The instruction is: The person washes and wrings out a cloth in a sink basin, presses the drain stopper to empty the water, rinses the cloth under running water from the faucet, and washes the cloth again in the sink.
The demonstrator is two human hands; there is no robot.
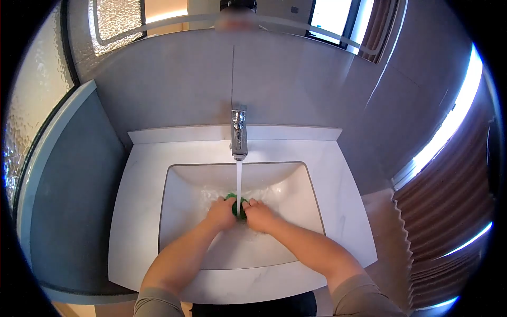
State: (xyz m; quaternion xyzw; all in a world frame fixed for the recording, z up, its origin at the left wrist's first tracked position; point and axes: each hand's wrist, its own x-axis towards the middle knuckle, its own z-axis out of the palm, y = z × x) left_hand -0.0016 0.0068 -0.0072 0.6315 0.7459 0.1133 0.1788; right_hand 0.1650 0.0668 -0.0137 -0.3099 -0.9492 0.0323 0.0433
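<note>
Low in the white sink [182,232], both hands grip a small dark-green bundle [243,210], perhaps cloth or leaves; its exact kind does not show. My left hand [219,213] closes on its left side, and my right hand [259,216] on its right. A stream of water [239,179] falls from the chrome faucet [239,137] onto the bundle between them. Water ripples and splashes around the fingers. Most of the bundle is hidden behind the hands and the stream.
A white marbled countertop [346,211] surrounds the sink, with a low backsplash [296,132] behind. Above, a mirror [198,25] spans the grey wall. A grey partition [68,195] stands at left. A brown pleated curtain [449,222] hangs at right.
</note>
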